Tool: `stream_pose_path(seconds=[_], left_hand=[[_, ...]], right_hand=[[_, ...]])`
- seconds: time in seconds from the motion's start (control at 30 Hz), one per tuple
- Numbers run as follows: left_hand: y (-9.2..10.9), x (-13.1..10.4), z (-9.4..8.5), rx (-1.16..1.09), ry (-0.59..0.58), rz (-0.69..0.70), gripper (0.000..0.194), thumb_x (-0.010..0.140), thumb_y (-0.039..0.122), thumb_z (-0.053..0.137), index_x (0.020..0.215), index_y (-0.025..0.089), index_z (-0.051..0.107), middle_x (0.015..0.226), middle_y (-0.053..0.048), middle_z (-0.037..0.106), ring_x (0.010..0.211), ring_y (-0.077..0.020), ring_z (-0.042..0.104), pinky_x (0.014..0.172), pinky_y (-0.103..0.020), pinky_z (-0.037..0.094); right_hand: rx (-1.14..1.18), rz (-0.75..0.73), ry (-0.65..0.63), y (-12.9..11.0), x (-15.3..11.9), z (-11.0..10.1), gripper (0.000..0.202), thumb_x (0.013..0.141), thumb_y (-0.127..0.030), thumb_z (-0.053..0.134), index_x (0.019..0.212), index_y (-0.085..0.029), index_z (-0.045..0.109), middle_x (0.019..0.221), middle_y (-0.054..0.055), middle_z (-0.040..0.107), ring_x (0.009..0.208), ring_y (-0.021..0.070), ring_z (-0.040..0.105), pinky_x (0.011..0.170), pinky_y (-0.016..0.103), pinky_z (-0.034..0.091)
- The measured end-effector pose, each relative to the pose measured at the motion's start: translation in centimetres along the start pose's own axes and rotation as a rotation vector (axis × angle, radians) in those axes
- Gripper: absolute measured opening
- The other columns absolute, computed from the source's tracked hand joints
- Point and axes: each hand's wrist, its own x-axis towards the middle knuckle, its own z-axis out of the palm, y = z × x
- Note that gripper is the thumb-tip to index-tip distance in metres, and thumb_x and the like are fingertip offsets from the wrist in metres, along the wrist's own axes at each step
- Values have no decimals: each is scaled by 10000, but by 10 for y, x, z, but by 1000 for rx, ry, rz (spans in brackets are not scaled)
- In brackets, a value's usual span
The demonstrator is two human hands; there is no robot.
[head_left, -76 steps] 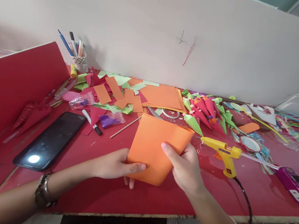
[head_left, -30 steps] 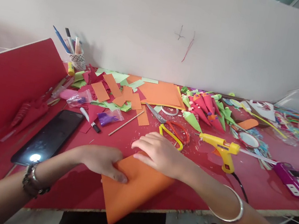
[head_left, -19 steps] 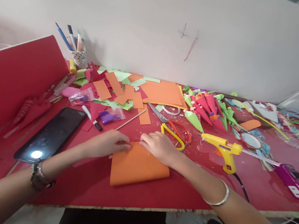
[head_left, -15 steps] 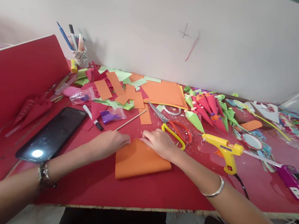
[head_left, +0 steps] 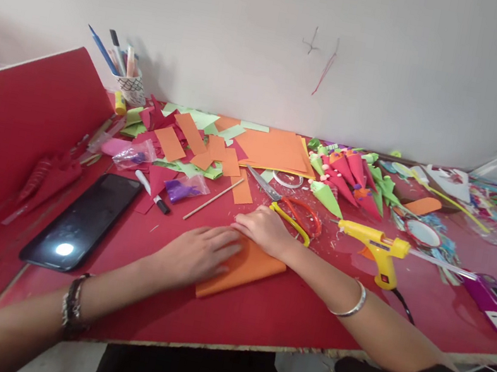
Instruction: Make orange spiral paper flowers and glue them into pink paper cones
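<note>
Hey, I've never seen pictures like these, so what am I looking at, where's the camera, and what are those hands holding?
There's no machine here, just a person's bare hands. One camera, worn on the head, takes every picture, looking forward and down. The left hand lies over orange paper, seemingly folded, while the right hand rests on its far edge; whether either grips it is hard to tell. On the red table also lie a phone, scissors, a yellow glue gun and small paper cones.
</note>
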Motion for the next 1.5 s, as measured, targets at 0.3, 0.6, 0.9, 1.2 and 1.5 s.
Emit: stream_pose_path(seconds=[0.3,0.6,0.9,1.2,1.5], left_hand=[[6,-12,9,-173,-118,148,424,902,321,318,1325,312,280,1439,-41,199,1317,-235,162,1054,-419,158],[-4,-15,-7,-250,-219,88,524,840,468,397,1330,330,272,1452,-20,135,1323,-280,100,1050,-439,164],[-11,-19,-4,-252,-288,-7,651,796,584,375,1356,331,157,1455,9,97,1329,-254,79,1058,-407,123],[-12,-18,-1,-259,-262,-9,666,788,562,415,1356,341,144,1451,13,136,1325,-256,102,1055,-445,42],[-15,-21,-1,-258,-210,30,689,771,576,437,1353,355,140,1447,3,165,1322,-260,122,1056,-456,21]], right_hand=[[-27,1,15,0,0,3,294,883,-314,413,681,-163,565,562,-8,630,515,104,516,587,251,221],[-18,-12,-5,-1,-1,3,289,893,-310,382,714,-170,560,597,-5,638,546,113,527,610,262,247],[57,-91,186,-12,-30,-29,239,880,-204,362,890,-159,596,848,69,592,781,166,501,735,296,335],[191,-407,50,-61,-77,-23,268,857,-215,407,1062,-119,550,877,68,607,772,151,514,690,286,407],[258,-227,133,-44,-102,-18,269,839,-207,441,1069,-149,567,967,72,620,893,159,539,810,310,437]])
